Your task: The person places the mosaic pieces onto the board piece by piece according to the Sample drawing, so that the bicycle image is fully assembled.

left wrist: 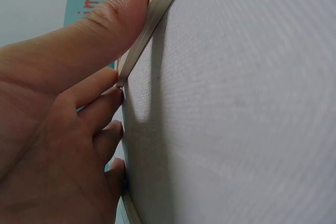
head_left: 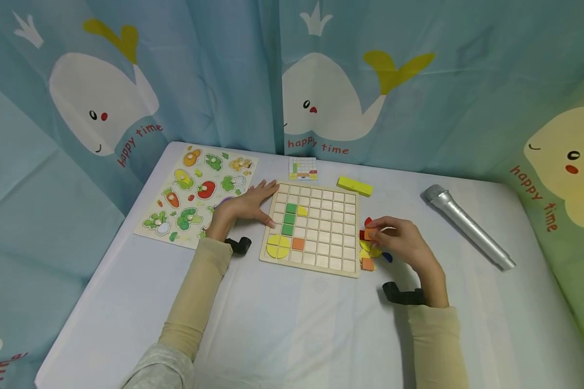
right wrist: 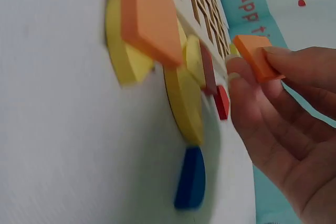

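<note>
My right hand (head_left: 404, 243) pinches an orange square tile (right wrist: 257, 59) between thumb and fingertips, just off the right edge of a wooden grid board (head_left: 316, 266). Below it lie loose pieces: an orange tile (right wrist: 149, 24), yellow pieces (right wrist: 184, 103), a blue piece (right wrist: 190, 179) and a red piece (right wrist: 222, 102). Spread at the board's left edge, my left hand (head_left: 245, 205) touches the rim with its thumb (left wrist: 121, 22). In the grid sit green squares (head_left: 289, 219), a yellow circle of quarter pieces (head_left: 278, 246), a single yellow quarter (head_left: 302, 211) and an orange square (head_left: 298, 245).
A patterned card (head_left: 303, 168) lies behind the board, with a yellow block (head_left: 354, 186) to its right. To the left is a vegetable puzzle board (head_left: 165, 236), partly under my left hand. A silver microphone (head_left: 469, 227) lies on the right of the white-covered table (head_left: 282, 324).
</note>
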The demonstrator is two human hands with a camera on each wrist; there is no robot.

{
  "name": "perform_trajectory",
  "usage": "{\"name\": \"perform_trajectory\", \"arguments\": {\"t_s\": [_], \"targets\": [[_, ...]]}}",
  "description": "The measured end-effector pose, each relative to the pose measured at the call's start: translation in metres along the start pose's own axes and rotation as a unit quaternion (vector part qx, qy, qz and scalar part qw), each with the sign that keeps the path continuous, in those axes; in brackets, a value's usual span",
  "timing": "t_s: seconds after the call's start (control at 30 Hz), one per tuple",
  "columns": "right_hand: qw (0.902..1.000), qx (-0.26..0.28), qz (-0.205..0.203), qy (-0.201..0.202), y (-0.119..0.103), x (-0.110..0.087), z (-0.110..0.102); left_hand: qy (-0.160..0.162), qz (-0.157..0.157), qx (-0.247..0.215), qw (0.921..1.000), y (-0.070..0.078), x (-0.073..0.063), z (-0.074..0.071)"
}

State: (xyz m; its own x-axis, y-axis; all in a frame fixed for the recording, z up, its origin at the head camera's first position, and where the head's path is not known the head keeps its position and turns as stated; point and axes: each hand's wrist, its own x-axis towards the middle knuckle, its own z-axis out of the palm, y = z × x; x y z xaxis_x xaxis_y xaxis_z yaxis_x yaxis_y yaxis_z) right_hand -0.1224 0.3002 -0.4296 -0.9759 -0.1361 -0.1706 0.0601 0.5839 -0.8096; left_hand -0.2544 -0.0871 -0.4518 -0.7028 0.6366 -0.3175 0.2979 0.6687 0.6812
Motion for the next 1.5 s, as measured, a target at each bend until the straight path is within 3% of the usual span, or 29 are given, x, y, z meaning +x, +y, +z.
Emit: {"name": "perform_trajectory", "arguments": {"t_s": [0.3, 1.03, 1.3, 1.5], "targets": [[0.9987, -0.003, -0.051, 0.008, -0.009, 0.005, 0.016, 0.002, -0.003, -0.005, 1.0000, 0.000, 0.000, 0.000], [0.9970, 0.015, -0.053, -0.054, -0.028, 0.015, 0.064, 0.008, -0.014, -0.021, 0.9997, 0.003, -0.003, 0.001], [0.9939, -0.029, -0.087, -0.062, -0.036, 0.016, 0.080, 0.009, -0.011, -0.016, 0.9998, 0.000, -0.001, 0.002], [0.9941, -0.032, -0.087, -0.056, -0.037, 0.017, 0.088, 0.009, -0.009, -0.011, 0.9999, 0.000, 0.000, 0.003]]}}
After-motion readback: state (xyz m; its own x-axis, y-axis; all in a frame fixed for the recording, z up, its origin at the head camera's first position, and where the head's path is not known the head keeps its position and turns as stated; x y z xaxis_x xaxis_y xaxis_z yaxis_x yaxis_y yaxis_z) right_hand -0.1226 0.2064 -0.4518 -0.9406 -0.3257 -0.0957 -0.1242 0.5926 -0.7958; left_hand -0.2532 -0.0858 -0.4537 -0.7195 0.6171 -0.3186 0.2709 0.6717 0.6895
